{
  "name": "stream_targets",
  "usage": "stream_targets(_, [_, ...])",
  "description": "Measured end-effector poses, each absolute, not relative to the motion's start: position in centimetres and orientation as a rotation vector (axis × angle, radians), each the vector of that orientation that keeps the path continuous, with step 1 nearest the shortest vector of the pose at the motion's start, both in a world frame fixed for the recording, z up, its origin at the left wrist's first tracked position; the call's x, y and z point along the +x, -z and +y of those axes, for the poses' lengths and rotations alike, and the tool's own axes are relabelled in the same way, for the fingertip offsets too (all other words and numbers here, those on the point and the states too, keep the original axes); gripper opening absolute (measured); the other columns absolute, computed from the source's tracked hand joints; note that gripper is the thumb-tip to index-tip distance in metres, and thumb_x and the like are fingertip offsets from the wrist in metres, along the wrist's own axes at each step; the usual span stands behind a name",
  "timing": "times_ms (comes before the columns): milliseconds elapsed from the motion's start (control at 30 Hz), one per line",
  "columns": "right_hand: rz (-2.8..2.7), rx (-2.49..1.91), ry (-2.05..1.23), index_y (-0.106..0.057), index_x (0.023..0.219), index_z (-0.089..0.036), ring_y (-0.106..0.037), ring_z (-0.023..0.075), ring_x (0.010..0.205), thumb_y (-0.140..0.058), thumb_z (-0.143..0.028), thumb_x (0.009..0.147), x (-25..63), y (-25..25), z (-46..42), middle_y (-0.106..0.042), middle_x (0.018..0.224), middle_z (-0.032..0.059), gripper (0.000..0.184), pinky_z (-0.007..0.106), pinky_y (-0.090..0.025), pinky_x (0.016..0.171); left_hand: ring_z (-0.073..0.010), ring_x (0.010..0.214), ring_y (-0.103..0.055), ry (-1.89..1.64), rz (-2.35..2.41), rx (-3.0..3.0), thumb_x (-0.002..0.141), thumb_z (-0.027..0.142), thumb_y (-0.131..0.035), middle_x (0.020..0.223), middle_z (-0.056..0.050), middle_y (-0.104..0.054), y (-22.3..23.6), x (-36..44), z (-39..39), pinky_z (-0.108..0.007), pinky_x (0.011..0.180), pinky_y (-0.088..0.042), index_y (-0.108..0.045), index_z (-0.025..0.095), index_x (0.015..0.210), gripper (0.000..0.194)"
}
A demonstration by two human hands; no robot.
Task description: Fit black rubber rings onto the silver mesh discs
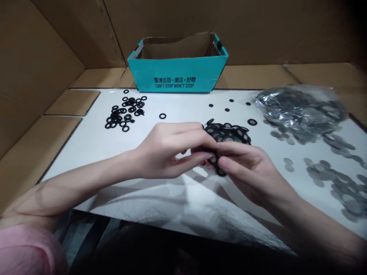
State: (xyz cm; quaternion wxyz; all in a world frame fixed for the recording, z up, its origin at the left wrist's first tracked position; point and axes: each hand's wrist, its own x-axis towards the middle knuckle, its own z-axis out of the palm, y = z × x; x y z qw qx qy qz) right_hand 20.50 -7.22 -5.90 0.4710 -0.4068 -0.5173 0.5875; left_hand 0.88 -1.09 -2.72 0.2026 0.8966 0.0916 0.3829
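Observation:
Between my two hands is a black round piece with a grey centre (221, 171), apparently one of several overlapping ones. My left hand (174, 149) reaches in from the left, its thumb and fingers closed on the piece's upper left side. From the right, my right hand (249, 168) pinches it with thumb and forefinger. The fingers hide part of it. Just behind the hands lies a pile of similar black rings with grey centres (228, 131). A single such ring (252, 122) rests to the right of the pile.
Loose black rings (122, 110) lie at left on the white table (94, 152), and one ring (162, 116) sits apart. Several small black discs (227, 110) are at the back. A turquoise box (177, 72) stands behind. A clear plastic bag (298, 109) and scattered grey discs (348, 191) occupy the right.

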Motion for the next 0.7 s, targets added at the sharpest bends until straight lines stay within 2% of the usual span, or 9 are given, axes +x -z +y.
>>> stream_targets(167, [-1.287, -1.009, -1.422, -0.077, 0.094, -0.031, -0.07, 0.0143, 0.075, -0.076, -0.034, 0.078, 20.4, 5.8, -7.2, -0.075, 0.083, 0.0014, 0.017, 0.024, -0.058, 0.069, -0.0093, 0.065, -0.061, -1.074, 0.306, 2.553, 0.092, 0.014, -0.054, 0.077, -0.003, -0.07, 2.8, 0.9, -1.0, -0.019, 0.06, -0.048, -0.065, 0.015, 0.091, 0.011])
stream_targets(300, [-1.275, -0.998, -1.427, -0.076, 0.097, -0.03, -0.07, 0.0141, 0.078, -0.074, -0.036, 0.079, 20.3, 5.8, -7.2, -0.075, 0.087, 0.0021, 0.018, 0.024, -0.058, 0.072, -0.0093, 0.065, -0.061, -1.097, 0.262, 2.667, 0.088, 0.021, -0.06, 0.076, -0.002, -0.07, 3.1, 0.8, -0.8, -0.02, 0.059, -0.046, -0.064, 0.015, 0.098, 0.012])
stream_targets(400, [-1.23, -0.971, -1.507, -0.076, 0.097, -0.029, -0.071, 0.0151, 0.078, -0.073, -0.038, 0.08, 20.2, 5.8, -7.2, -0.076, 0.086, 0.0026, 0.02, 0.027, -0.059, 0.077, -0.0091, 0.059, -0.06, -1.196, 0.302, 2.781, 0.087, 0.028, -0.065, 0.071, 0.0, -0.068, 3.4, 1.0, -0.9, -0.022, 0.055, -0.042, -0.065, 0.014, 0.095, 0.017])
stream_targets(533, [-1.2, -0.954, -1.555, -0.077, 0.095, -0.031, -0.07, 0.0126, 0.078, -0.073, -0.038, 0.08, 20.1, 5.9, -7.2, -0.076, 0.088, 0.001, 0.017, 0.023, -0.057, 0.076, -0.0078, 0.054, -0.059, -1.264, 0.324, 2.779, 0.087, 0.021, -0.065, 0.065, 0.002, -0.068, 3.7, 1.2, -1.3, -0.021, 0.055, -0.041, -0.063, 0.014, 0.086, 0.008])
stream_targets(700, [-1.146, -0.962, -1.578, -0.077, 0.094, -0.03, -0.07, 0.0138, 0.083, -0.074, -0.038, 0.079, 19.9, 5.9, -7.2, -0.076, 0.088, 0.001, 0.018, 0.023, -0.057, 0.078, -0.0086, 0.055, -0.058, -1.319, 0.304, 2.808, 0.086, 0.024, -0.066, 0.067, 0.002, -0.069, 3.8, 1.0, -1.1, -0.021, 0.057, -0.043, -0.064, 0.015, 0.092, 0.012])
